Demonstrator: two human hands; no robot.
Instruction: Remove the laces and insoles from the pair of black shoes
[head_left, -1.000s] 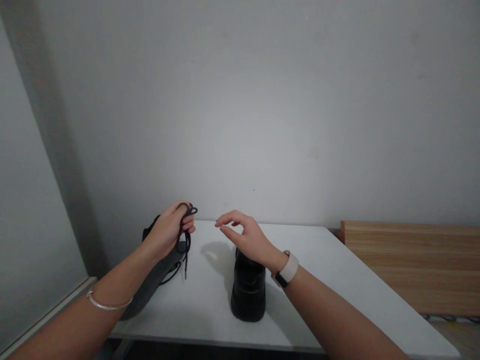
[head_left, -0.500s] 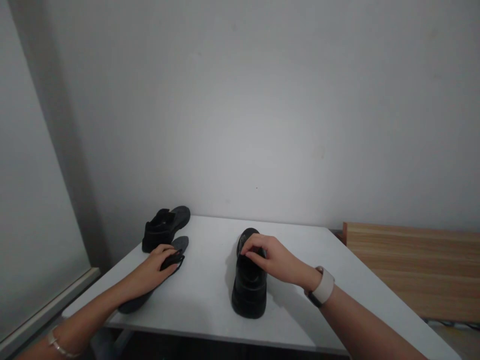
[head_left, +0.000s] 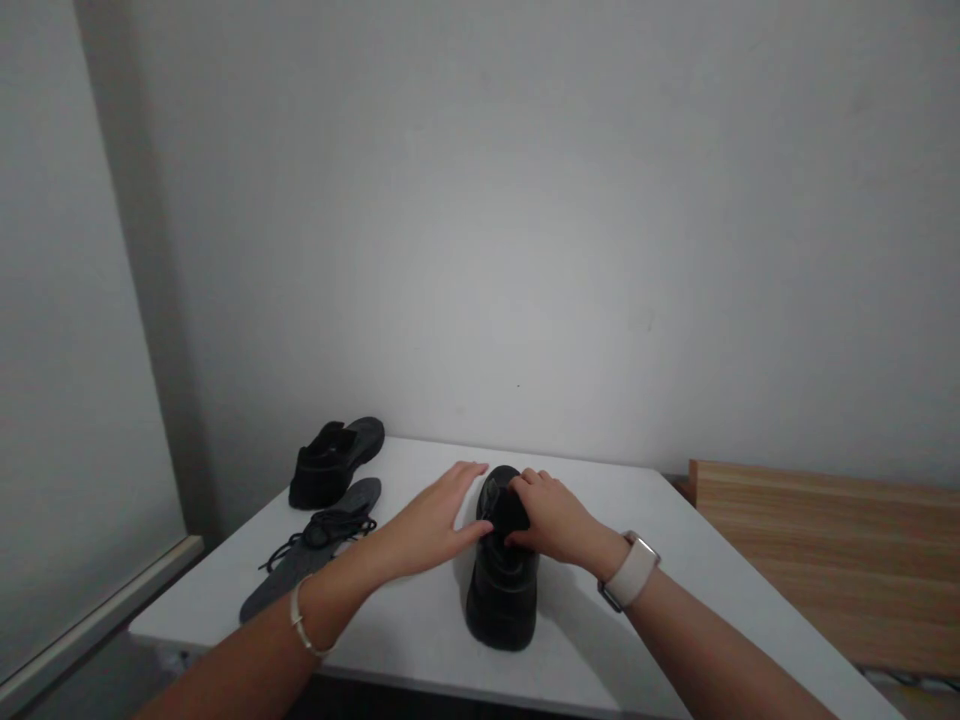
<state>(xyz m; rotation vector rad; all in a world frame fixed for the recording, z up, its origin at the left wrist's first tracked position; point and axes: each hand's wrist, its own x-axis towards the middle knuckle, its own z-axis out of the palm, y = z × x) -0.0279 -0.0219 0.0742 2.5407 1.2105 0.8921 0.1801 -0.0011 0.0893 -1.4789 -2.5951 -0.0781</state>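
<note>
A black shoe (head_left: 501, 600) stands on the white table with its heel toward me. My right hand (head_left: 551, 512) is at its opening, thumb and fingers closed around the raised tongue (head_left: 510, 510). My left hand (head_left: 439, 520) is just left of the shoe, fingers stretched out and thumb apart. Its thumb tip reaches the shoe's left edge; whether it touches I cannot tell. Behind my left forearm lies a grey insole (head_left: 274, 590) with black shoelaces (head_left: 330, 528) heaped on it.
A second black shoe (head_left: 319, 480) sits at the table's far left corner, its tongue raised. The white table (head_left: 600, 620) backs onto a plain wall (head_left: 525, 250). A wood-grain panel (head_left: 810, 560) stands beyond the right edge.
My left hand has let go of the black shoelaces on the insole and moved right to the shoe. My right hand has stayed at the shoe's tongue, shifting slightly.
</note>
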